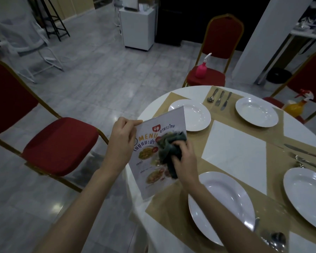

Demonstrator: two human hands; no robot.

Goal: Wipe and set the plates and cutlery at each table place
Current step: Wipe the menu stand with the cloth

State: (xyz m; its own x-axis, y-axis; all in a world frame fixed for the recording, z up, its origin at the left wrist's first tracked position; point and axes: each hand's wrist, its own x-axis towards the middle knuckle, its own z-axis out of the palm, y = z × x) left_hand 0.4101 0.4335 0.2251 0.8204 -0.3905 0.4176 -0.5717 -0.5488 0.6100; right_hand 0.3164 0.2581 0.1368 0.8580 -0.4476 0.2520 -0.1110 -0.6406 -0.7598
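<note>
My left hand (121, 141) pinches the top corner of the laminated menu card (153, 157), tilted with its long axis running away from me, while my right hand (181, 157) clutches the dark green cloth (169, 148) against its face, white round plates (221, 207) just right.

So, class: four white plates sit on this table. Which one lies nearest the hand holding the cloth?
The near-left plate, just below the right hand gripping the dark cloth. The other three lie farther off, across the table or to its right.
</note>
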